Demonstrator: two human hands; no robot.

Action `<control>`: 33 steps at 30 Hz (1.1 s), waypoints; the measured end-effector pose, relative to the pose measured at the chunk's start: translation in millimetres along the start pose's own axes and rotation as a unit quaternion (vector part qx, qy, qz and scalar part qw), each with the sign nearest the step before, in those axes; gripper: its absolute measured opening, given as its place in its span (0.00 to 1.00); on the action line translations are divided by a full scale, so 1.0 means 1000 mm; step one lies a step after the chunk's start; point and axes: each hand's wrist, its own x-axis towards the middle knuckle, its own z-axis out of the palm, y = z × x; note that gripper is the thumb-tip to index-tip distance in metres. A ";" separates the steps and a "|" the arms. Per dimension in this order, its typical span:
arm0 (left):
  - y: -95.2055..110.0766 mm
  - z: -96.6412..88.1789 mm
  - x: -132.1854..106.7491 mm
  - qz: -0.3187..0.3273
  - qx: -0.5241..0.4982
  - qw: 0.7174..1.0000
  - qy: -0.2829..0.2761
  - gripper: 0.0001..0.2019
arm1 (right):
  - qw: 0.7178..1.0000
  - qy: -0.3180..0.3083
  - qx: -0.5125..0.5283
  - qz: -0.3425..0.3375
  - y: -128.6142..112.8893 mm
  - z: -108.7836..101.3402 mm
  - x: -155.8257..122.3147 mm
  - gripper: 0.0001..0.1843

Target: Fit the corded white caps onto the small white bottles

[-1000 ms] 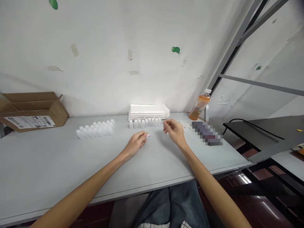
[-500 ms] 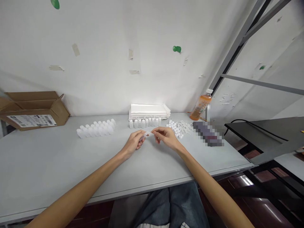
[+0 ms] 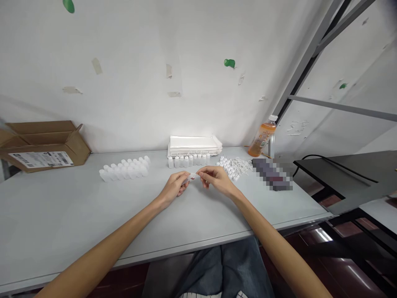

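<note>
My left hand (image 3: 175, 187) is closed around a small white plastic bottle (image 3: 187, 179), held on its side just above the grey table (image 3: 93, 215). My right hand (image 3: 217, 179) pinches a small white cap (image 3: 196, 176) against the bottle's mouth. The two hands meet near the table's middle. Behind them stands a short row of small white bottles (image 3: 187, 160). A loose heap of white caps (image 3: 234, 166) lies to the right of my right hand.
A cluster of several white bottles (image 3: 125, 169) lies at the left. A stack of white trays (image 3: 194, 145) sits against the wall. An open cardboard box (image 3: 43, 145) is far left, an orange drink bottle (image 3: 262, 137) far right, beside a blurred dark object (image 3: 273, 174).
My right hand came back from the cap heap to the left and met my left hand at the bottle. My left hand lifted the bottle slightly.
</note>
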 end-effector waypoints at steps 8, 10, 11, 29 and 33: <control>-0.001 0.000 0.001 0.000 -0.005 1.000 -0.014 0.15 | 1.000 0.005 -0.017 0.015 0.001 -0.001 0.001 0.16; 0.001 0.000 0.001 -0.001 -0.006 1.000 -0.025 0.17 | 1.000 0.006 -0.019 0.018 0.002 -0.001 0.001 0.16; 0.002 0.000 0.000 0.002 -0.003 1.000 -0.031 0.17 | 1.000 0.004 -0.021 0.018 0.003 -0.001 0.001 0.16; 0.006 0.001 -0.004 0.011 0.071 0.996 -0.060 0.14 | 0.997 -0.034 -0.053 0.036 0.007 0.001 0.001 0.16; 0.005 0.001 -0.007 0.010 0.088 0.995 -0.056 0.18 | 0.997 -0.060 -0.033 0.036 0.011 0.001 0.001 0.17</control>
